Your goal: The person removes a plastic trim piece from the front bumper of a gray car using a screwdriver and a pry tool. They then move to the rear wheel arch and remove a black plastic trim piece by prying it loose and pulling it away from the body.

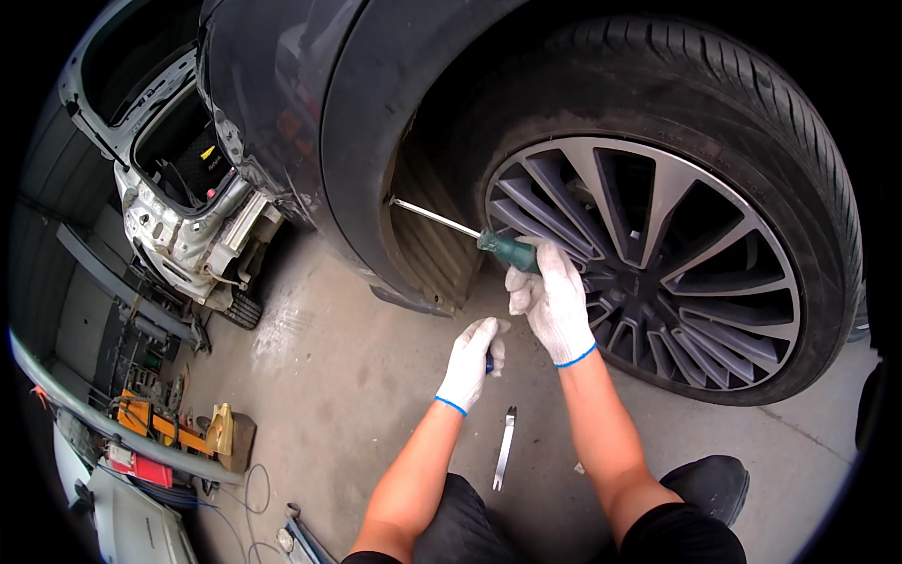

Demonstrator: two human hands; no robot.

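Note:
My right hand (558, 305), in a white knit glove with a blue cuff, is closed round the green handle of a screwdriver (440, 219). The long metal shaft points up and left. Its tip meets the inner edge of the dark wheel arch (362, 179), by the ribbed liner (427, 244); whether it sits in a fastener is too small to tell. Lower and to the left, my left hand (470, 365), gloved alike, is closed on a small dark-blue object (489, 362), mostly hidden by the fingers.
Close on the right stands a wheel with a black tyre (817, 216) and multi-spoke rim (644, 258). A metal pry tool (505, 449) lies on the concrete floor (357, 376) between my arms. Farther left are a stripped car body (169, 235), an orange tool (136, 414) and a cable (249, 498).

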